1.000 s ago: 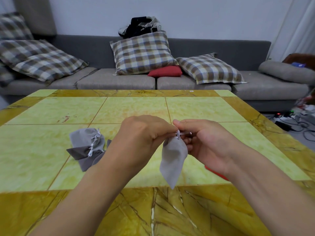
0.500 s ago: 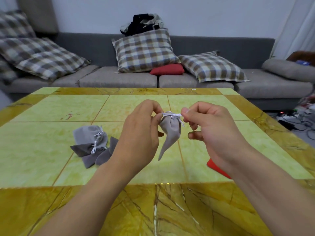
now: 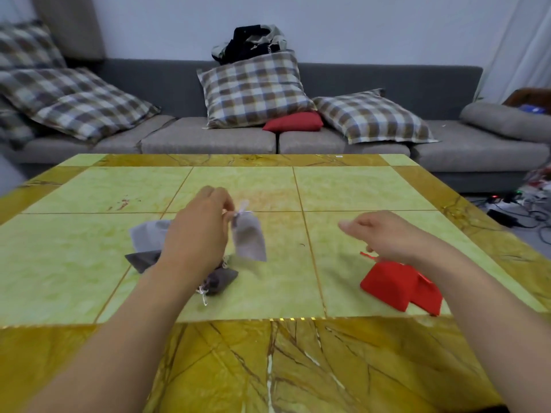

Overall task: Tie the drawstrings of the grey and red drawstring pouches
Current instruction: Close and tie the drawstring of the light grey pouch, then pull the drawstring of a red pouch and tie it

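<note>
Hanging grey pouch (image 3: 250, 238), neck upward

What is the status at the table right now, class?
Left hand pinches the grey pouch by its neck. Right hand empty, above the red pouches. Nothing in the way.

Head view, single wide-angle camera, worn by the person.

Looks forward and down across a yellow-green tiled table (image 3: 357, 186), whose near edge fills the bottom of the frame. Both forearms enter from the lower corners; the left hand (image 3: 199, 234) sits at centre frame and the right hand (image 3: 384, 234) right of centre, both close to the lens (motion blur on each). The upper third takes in a grey sofa (image 3: 387, 84) and the wall behind it, well beyond the table's far edge. Straight lines bow toward the frame edges. One view only, so nothing is shared with a second.
</note>
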The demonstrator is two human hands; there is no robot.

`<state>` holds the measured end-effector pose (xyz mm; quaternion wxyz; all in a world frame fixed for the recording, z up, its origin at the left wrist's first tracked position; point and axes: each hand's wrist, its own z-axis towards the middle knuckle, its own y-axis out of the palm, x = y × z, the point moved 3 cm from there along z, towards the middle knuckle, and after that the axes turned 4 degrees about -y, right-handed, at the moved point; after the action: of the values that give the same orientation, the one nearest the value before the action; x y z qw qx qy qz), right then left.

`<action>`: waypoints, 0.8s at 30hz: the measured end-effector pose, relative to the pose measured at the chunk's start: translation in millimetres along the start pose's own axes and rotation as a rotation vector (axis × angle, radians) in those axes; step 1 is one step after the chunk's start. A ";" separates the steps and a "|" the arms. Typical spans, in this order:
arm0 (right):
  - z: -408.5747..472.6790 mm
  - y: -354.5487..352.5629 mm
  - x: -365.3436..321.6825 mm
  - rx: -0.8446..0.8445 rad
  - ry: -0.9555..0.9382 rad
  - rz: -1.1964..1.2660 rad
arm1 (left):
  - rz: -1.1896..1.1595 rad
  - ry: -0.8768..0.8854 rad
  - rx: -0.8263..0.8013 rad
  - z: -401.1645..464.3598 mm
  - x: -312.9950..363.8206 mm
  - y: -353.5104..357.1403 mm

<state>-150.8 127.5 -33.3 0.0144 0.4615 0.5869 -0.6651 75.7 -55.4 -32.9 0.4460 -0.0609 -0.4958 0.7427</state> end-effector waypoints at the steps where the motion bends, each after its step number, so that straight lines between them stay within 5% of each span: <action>1: 5.9 -2.4 13.1 -0.045 0.022 -0.170 | 0.111 -0.075 -0.086 0.1 -10.6 4.8; 5: 7.6 2.0 41.1 -0.270 0.181 -0.502 | 0.297 -0.235 -0.367 -4.0 -26.5 21.2; 10: 17.8 11.0 44.5 -0.277 0.163 -0.419 | -0.141 -0.147 -0.138 -7.1 8.3 8.7; 15: 17.4 15.5 31.3 -0.347 -0.006 -0.498 | -0.434 -0.147 -0.487 -37.8 60.8 30.3; 20: 3.3 6.2 -3.6 -0.172 -0.131 0.492 | -0.642 -0.266 -0.719 -50.8 80.3 34.1; 24: -3.9 19.3 -29.4 -0.129 -0.067 1.175 | -0.800 -0.315 -0.620 -46.4 80.5 27.9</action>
<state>-120.8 109.2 -29.1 0.4272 0.6861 0.2713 -0.5227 35.7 31.3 -49.8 0.5757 0.1165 -0.7376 0.3330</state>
